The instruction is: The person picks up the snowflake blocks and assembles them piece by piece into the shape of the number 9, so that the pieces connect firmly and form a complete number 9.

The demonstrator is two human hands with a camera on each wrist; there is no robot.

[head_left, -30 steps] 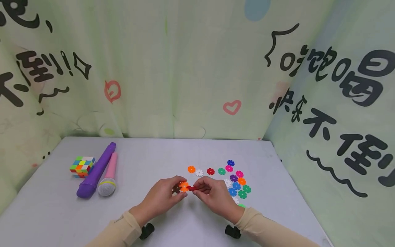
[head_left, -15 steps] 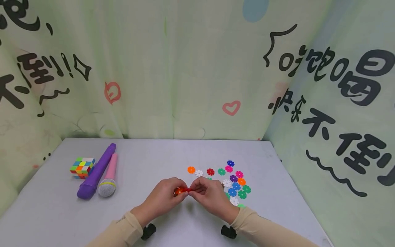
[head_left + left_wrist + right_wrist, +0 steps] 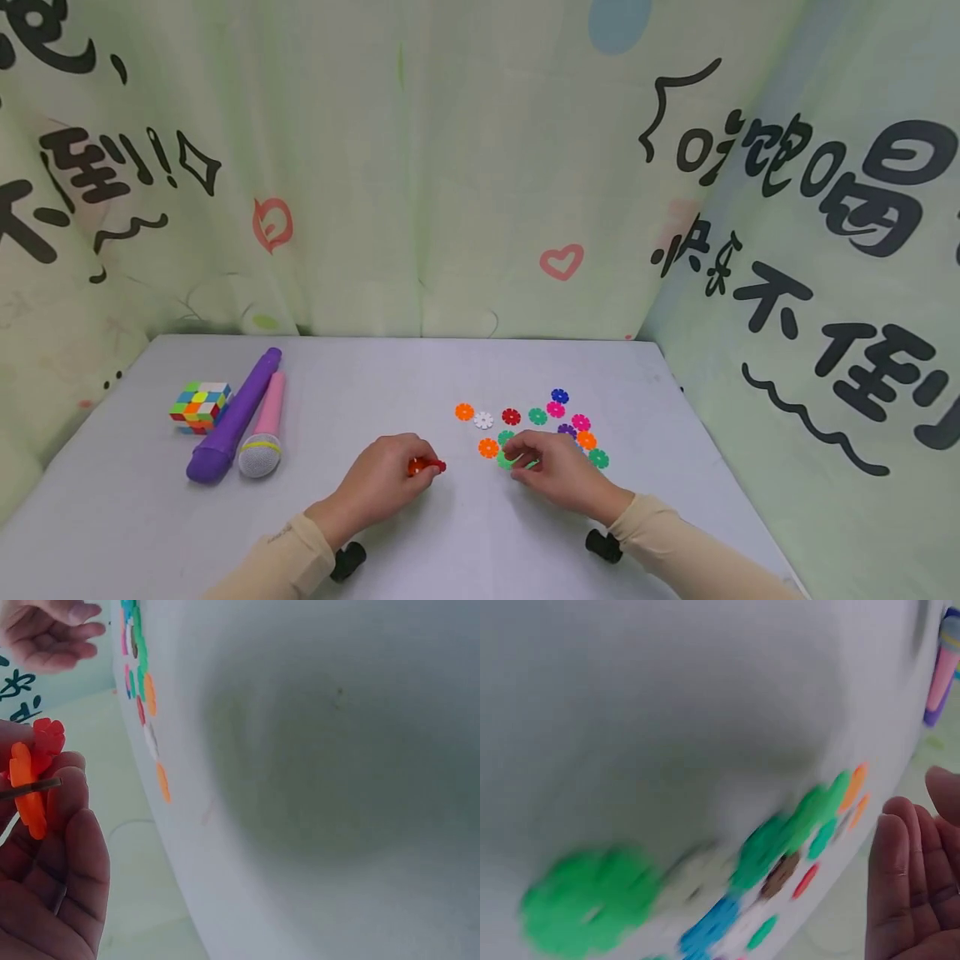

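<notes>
My left hand [image 3: 382,477] pinches a small joined cluster of notched plastic flower discs between thumb and fingers. In the left wrist view it shows as an orange disc [image 3: 28,791], a red disc [image 3: 49,737] and a brown disc [image 3: 46,785] seen edge-on, slotted into one another. Fingers cover part of the cluster. My right hand [image 3: 566,473] is off to the right with nothing between its relaxed fingers, over the loose discs. Nearest its fingertips lie an orange disc [image 3: 488,448] and a light green disc [image 3: 504,461]; the hand hides several others.
Several more loose discs, among them a red one [image 3: 511,417] and a pink one [image 3: 581,422], lie flat at the right of the white table [image 3: 360,375]. A puzzle cube [image 3: 201,406], a purple microphone [image 3: 236,421] and a pink microphone [image 3: 266,433] rest at the left.
The right hand has let go of the red disc's side and moved right, over the loose discs. The left hand keeps the joined cluster and has shifted slightly left.
</notes>
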